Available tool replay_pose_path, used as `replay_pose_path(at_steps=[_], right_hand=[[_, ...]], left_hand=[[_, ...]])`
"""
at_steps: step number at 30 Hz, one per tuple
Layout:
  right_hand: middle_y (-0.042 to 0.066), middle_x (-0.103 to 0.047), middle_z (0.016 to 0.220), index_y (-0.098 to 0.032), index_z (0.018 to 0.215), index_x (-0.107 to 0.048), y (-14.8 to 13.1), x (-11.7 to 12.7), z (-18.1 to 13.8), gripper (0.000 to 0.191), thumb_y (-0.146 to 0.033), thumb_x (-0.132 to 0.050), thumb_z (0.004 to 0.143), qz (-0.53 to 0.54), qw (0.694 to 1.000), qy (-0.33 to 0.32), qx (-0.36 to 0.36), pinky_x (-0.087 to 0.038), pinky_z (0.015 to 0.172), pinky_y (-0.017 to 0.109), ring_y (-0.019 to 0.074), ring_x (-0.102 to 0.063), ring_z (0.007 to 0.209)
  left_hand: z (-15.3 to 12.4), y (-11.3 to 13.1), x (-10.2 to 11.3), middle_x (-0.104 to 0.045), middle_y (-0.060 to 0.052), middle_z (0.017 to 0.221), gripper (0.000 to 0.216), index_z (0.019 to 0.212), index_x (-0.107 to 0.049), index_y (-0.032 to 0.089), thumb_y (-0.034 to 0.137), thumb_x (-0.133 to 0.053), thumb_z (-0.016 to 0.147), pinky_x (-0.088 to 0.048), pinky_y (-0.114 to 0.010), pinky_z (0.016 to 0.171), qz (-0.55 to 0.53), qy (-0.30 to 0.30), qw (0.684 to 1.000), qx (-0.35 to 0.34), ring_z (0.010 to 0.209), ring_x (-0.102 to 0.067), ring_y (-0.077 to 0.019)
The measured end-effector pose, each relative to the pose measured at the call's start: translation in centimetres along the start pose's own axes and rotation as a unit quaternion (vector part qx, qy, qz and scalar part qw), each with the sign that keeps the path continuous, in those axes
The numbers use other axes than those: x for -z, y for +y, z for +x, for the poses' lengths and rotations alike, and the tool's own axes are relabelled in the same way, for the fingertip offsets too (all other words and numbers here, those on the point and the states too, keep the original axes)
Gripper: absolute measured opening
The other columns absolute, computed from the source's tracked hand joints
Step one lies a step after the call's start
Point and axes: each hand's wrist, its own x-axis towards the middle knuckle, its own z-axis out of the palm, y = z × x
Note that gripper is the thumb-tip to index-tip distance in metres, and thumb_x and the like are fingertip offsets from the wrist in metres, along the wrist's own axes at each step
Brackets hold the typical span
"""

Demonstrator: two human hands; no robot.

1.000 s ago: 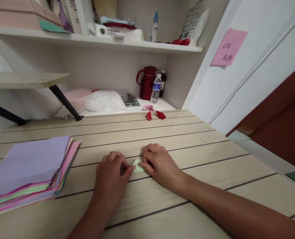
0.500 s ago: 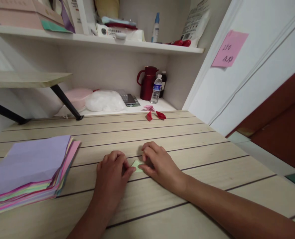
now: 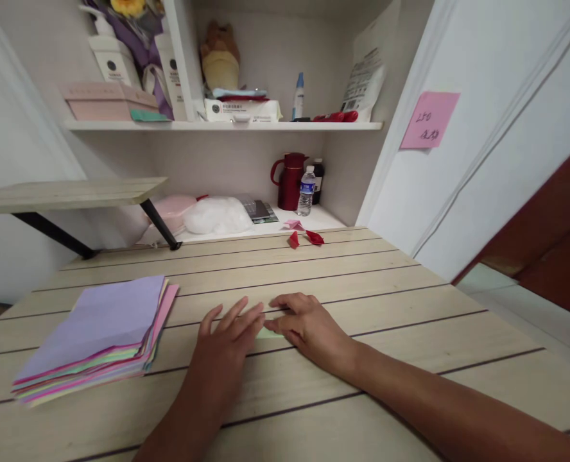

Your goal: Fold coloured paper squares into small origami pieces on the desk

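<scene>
The left hand [image 3: 230, 340], curled before, now spreads its fingers; the right hand [image 3: 311, 326] stays half bent; the small green paper [image 3: 268, 333] lies between them on the table [image 3: 410, 301], maybe getting pressed flat; I can't tell if the right pinches it.

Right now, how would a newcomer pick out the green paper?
On the dark-lined wooden tabletop, look where the left hand and right hand nearly meet. The green paper is the small patch showing between them. A lone pale-green piece, it differs from the purple-topped stack at left and the red folded pieces at the back.
</scene>
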Motion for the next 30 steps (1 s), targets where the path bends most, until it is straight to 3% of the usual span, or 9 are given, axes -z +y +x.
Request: replay_pose_path(at_steps=[3, 5, 8, 11, 17, 22, 26, 30], right_hand=[[0.006, -0.066, 0.122, -0.028, 0.089, -0.077, -0.1, 0.1, 0.0, 0.023, -0.013, -0.061, 0.092, -0.009, 1.0, -0.001, -0.005, -0.044, 0.092, 0.043, 0.0241, -0.06, 0.108], [0.005, -0.066, 0.123, -0.027, 0.083, -0.077, 0.0, 0.2, -0.1, 0.021, -0.014, -0.063, 0.091, -0.011, 1.0, -0.001, -0.006, -0.045, 0.09, 0.042, 0.0239, -0.06, 0.108], [0.005, -0.065, 0.127, -0.031, 0.1, -0.076, 0.4, 0.7, -0.4, 0.019, -0.018, -0.064, 0.092, -0.002, 1.0, -0.013, 0.004, -0.045, 0.093, 0.042, 0.0237, -0.06, 0.112], [0.007, -0.062, 0.132, -0.031, 0.12, -0.069, 1.2, 1.3, -0.9, 0.03, -0.019, -0.062, 0.093, 0.04, 0.998, -0.039, 0.029, -0.043, 0.102, 0.043, 0.0232, -0.056, 0.122], [0.009, -0.061, 0.133, -0.029, 0.129, -0.065, 2.0, 2.0, -1.3, 0.033, -0.024, -0.059, 0.096, 0.084, 0.994, -0.043, 0.063, -0.043, 0.106, 0.04, 0.0213, -0.055, 0.125], [0.012, -0.058, 0.138, -0.029, 0.131, -0.062, 1.4, 2.3, -1.9, 0.034, -0.031, -0.059, 0.097, -0.004, 0.994, -0.051, 0.096, -0.044, 0.103, 0.044, 0.0248, -0.055, 0.126], [0.011, -0.054, 0.143, -0.028, 0.133, -0.059, 0.7, 3.1, -3.1, 0.035, -0.033, -0.057, 0.098, -0.101, 0.986, -0.084, 0.098, -0.046, 0.097, 0.046, 0.0283, -0.055, 0.124], [0.01, -0.059, 0.138, -0.026, 0.132, -0.059, 0.6, 3.2, -4.1, 0.033, -0.033, -0.054, 0.1, -0.125, 0.985, -0.076, 0.095, -0.046, 0.093, 0.044, 0.0277, -0.056, 0.119]], left_hand=[[-0.7, -0.2, -0.4, -0.057, 0.003, 0.143, 0.068, 0.134, -0.054, 0.036, 0.005, -0.051, 0.075, -0.018, -0.054, 0.116, 0.07, -0.046, 0.99, -0.114, 0.139, -0.044, -0.0265], [-1.0, -0.5, -1.0, -0.054, 0.003, 0.146, 0.074, 0.137, -0.052, 0.036, 0.005, -0.051, 0.071, -0.014, -0.055, 0.118, 0.099, -0.062, 0.984, -0.132, 0.139, -0.043, -0.027], [-1.2, -1.3, -2.0, -0.052, 0.003, 0.146, 0.077, 0.141, -0.046, 0.039, 0.008, -0.053, 0.071, -0.011, -0.052, 0.119, 0.09, -0.076, 0.984, -0.131, 0.136, -0.048, -0.025], [-1.6, -2.0, -3.0, -0.053, 0.004, 0.145, 0.076, 0.145, -0.04, 0.041, 0.011, -0.051, 0.075, -0.008, -0.051, 0.119, 0.064, -0.076, 0.988, -0.121, 0.135, -0.05, -0.0233], [-2.0, -1.8, -3.3, -0.051, 0.004, 0.146, 0.077, 0.145, -0.04, 0.041, 0.009, -0.047, 0.076, -0.01, -0.054, 0.118, 0.047, -0.089, 0.992, -0.079, 0.139, -0.045, -0.0235], [-1.6, -1.2, -2.6, -0.046, 0.002, 0.149, 0.08, 0.146, -0.039, 0.04, 0.01, -0.048, 0.073, -0.015, -0.058, 0.116, 0.04, -0.127, 0.989, -0.071, 0.139, -0.043, -0.026], [-1.3, -0.6, -1.9, -0.047, 0.0, 0.149, 0.078, 0.143, -0.044, 0.038, 0.008, -0.048, 0.071, -0.011, -0.068, 0.114, 0.038, -0.153, 0.986, -0.049, 0.138, -0.045, -0.0299], [-1.0, 0.1, -1.6, -0.05, 0.0, 0.147, 0.073, 0.141, -0.047, 0.038, 0.007, -0.046, 0.075, -0.006, -0.071, 0.114, 0.022, -0.162, 0.986, -0.033, 0.137, -0.046, -0.0304]])
